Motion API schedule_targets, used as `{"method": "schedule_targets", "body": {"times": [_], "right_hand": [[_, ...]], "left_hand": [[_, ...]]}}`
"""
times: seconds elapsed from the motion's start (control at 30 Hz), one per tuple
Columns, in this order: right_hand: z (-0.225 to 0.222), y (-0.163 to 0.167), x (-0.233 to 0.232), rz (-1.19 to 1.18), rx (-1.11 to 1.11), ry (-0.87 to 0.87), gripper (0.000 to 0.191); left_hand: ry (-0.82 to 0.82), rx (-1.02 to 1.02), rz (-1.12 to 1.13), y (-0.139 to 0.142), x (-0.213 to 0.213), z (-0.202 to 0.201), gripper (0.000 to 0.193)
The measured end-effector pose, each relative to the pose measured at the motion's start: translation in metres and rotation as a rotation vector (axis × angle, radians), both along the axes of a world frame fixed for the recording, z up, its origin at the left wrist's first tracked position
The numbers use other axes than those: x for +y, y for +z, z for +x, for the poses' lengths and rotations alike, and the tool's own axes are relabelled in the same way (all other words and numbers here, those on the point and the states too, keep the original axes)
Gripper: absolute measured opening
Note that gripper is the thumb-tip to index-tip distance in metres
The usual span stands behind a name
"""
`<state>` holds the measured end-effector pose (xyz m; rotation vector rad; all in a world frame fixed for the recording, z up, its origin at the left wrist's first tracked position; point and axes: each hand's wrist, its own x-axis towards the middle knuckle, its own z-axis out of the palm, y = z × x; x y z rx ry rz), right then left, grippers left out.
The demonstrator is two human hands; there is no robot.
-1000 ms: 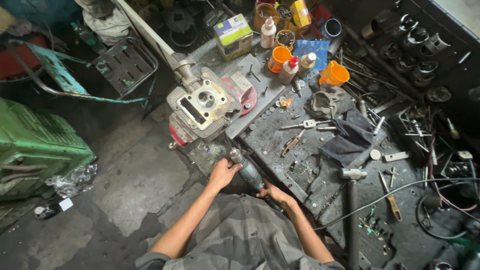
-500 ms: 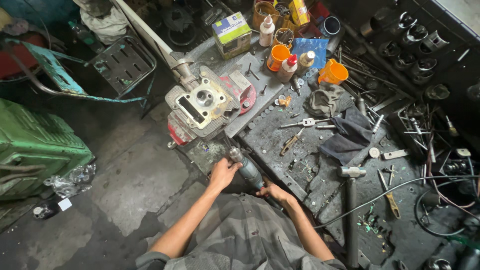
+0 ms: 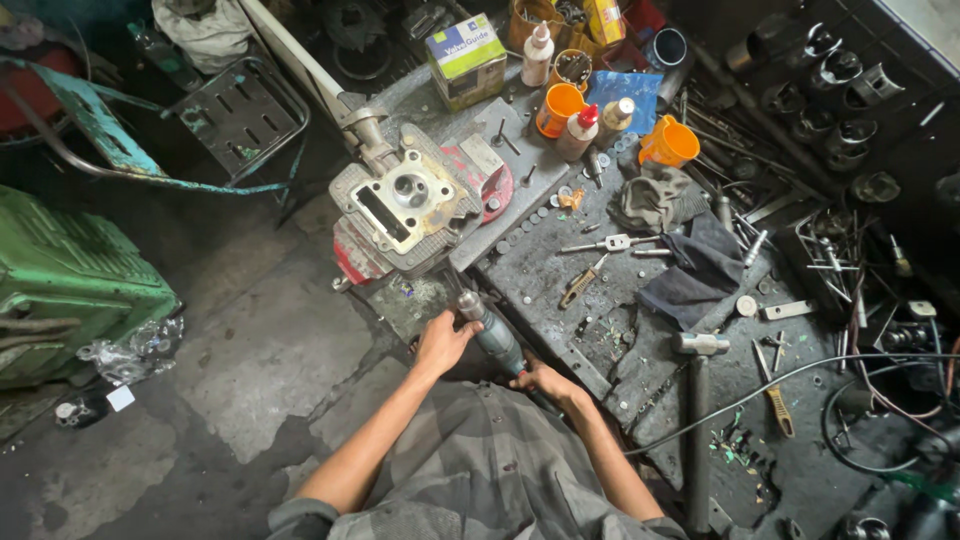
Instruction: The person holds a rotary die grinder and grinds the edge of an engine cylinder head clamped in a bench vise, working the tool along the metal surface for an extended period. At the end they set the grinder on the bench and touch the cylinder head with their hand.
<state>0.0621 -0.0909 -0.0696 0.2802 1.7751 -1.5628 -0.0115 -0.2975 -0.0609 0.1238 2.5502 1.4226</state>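
A grey power tool [image 3: 492, 338] lies between my hands at the bench's near-left edge, its nose pointing up at a metal engine cylinder head [image 3: 410, 205] clamped on a red stand. My left hand [image 3: 443, 342] wraps the tool's front end. My right hand [image 3: 545, 380] grips its rear handle. The tool's tip is hidden below the cylinder head.
The dark workbench [image 3: 640, 330] carries a hammer [image 3: 697, 400], a dark rag [image 3: 695, 270], orange cups [image 3: 668, 143], glue bottles, a small box [image 3: 466, 60], hand tools and a black cable [image 3: 800, 380]. A green machine [image 3: 70, 280] stands on the floor at left.
The camera has shifted slightly. Both hands stay on the power tool in about the same place beneath the cylinder head.
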Motion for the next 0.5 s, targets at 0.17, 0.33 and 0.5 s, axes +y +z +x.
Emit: {"method": "schedule_targets", "body": {"times": [0.17, 0.33, 0.5], "right_hand": [[-0.0007, -0.0031, -0.0002, -0.006, -0.008, 0.026, 0.069], [-0.0006, -0.0047, 0.0012, -0.065, 0.102, 0.024, 0.071], [-0.0014, -0.0066, 0.002, 0.005, -0.003, 0.018, 0.08]], "left_hand": [[-0.006, -0.144, -0.144, -0.0053, -0.0012, 0.0002, 0.062], [-0.022, -0.077, -0.089, -0.0103, -0.0009, 0.0004, 0.06], [-0.027, -0.1, -0.115, -0.0109, -0.0026, 0.001, 0.064]]}}
